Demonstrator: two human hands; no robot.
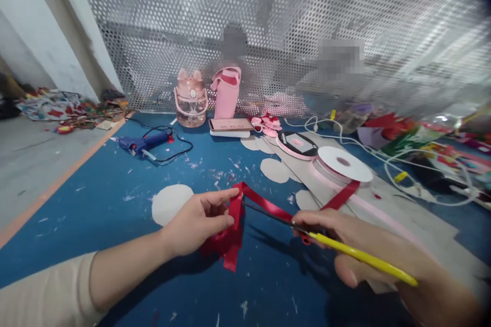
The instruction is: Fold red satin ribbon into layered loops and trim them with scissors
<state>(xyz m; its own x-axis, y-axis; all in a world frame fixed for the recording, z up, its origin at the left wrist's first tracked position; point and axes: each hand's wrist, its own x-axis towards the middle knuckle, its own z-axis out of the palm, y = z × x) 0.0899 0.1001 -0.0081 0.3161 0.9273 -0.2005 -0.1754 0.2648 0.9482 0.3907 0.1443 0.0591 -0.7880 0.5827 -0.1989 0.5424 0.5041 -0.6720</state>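
Observation:
My left hand (197, 219) pinches a strip of shiny red ribbon (236, 214) upright between thumb and fingers. Several cut-looking red ends hang below it, above the table. From the top of that strip, ribbon runs right past my other hand toward a white spool (345, 162). In my right hand (353, 235) is a pair of scissors (360, 255) with a yellow handle, one arm lying across the palm. The dark blades point left and their tips reach the ribbon beside my left fingers. My right fingers partly hide the other handle, and also the ribbon behind them.
A white paper disc (171, 204) lies left of my left hand. Behind are a blue glue gun (143, 144) with its cord, a pink-lidded bottle (191, 99), a pink pouch (226, 93) and a phone (230, 125). Grey card sheets (406, 214) and a white cable (387, 156) lie right.

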